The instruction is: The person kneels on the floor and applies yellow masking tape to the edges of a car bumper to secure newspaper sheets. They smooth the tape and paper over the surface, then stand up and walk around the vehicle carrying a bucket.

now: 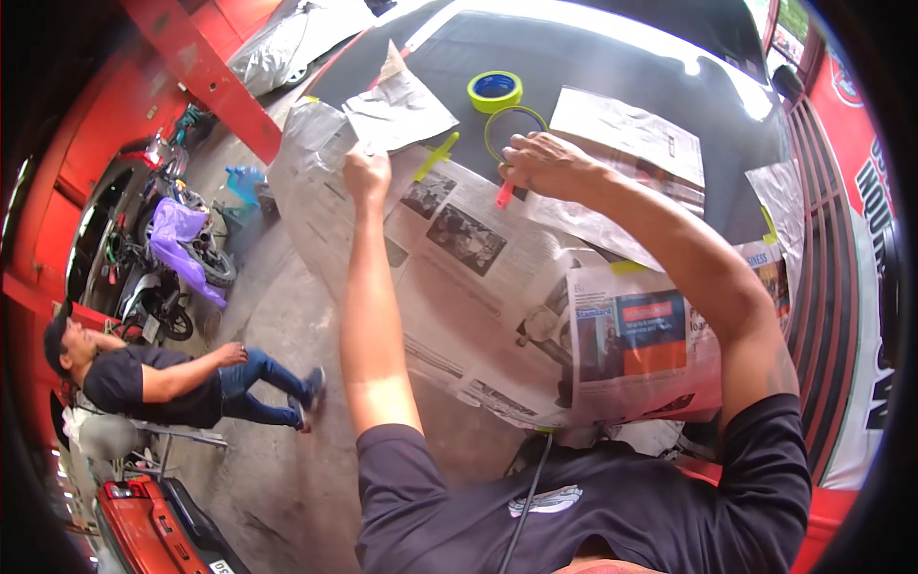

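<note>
My left hand (367,178) is closed on the lower edge of a torn, creased sheet of newspaper (406,113) over the dark car panel. My right hand (550,165) is closed on a thin yellow-green roll of masking tape (489,137), its ring standing up above the fingers. From below the same fingers pokes a small red-orange piece (504,195) whose kind I cannot make out. A thicker yellow tape roll (495,91) with a blue core lies on the panel beyond. Between my hands a short yellow-green tape strip (437,159) crosses the large newspaper covering (459,287).
More newspaper (636,143) lies on the dark car panel (612,57) at the right. At the left a person in a dark shirt (163,383) is on the concrete floor, near a motorcycle with a purple cover (177,234). An orange-red vehicle (143,526) stands lower left.
</note>
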The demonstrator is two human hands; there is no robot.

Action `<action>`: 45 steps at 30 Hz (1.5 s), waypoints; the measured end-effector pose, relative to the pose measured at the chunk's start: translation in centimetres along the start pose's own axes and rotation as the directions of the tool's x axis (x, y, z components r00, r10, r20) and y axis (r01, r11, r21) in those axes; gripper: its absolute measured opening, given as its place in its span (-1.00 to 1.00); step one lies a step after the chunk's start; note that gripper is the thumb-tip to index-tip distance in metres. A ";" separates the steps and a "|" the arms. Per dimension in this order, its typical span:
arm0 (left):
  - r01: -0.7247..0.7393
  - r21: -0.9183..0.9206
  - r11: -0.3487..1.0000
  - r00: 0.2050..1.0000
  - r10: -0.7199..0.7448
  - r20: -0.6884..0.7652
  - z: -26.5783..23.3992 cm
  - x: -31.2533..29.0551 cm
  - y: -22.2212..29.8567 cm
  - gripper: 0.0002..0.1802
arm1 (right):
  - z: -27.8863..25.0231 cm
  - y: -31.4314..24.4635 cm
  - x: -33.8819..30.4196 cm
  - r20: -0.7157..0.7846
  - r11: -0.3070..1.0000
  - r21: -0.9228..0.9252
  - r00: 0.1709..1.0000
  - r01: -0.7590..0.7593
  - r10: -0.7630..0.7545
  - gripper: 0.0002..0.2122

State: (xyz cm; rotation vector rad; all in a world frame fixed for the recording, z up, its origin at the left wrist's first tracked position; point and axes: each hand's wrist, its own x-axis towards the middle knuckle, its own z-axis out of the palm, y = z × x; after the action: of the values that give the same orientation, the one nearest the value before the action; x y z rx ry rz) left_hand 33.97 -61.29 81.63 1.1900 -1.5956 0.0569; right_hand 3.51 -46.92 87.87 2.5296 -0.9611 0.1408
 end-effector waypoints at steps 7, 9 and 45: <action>0.113 0.175 0.978 0.993 -0.119 0.024 0.4 -3.8 1.5 -0.70 | 2.4 3.5 7.2 -0.189 0.986 -0.143 0.975 0.088 -0.114 -0.90; 0.128 0.161 0.979 0.992 -0.127 -0.020 -0.6 -3.7 -0.3 -0.68 | 2.7 3.0 12.9 -0.358 0.964 -0.212 0.906 0.158 -0.227 -0.87; 0.091 0.455 0.886 0.992 -0.123 0.041 0.4 -3.9 0.1 -0.60 | 1.1 5.0 10.3 -0.061 0.908 0.265 0.934 -0.324 0.351 -0.53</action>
State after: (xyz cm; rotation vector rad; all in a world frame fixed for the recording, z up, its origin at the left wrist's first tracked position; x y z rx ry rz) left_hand 33.24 -58.94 78.56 1.6552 -1.6221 0.3368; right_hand 7.92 -57.01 91.10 2.5189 -1.4097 0.5289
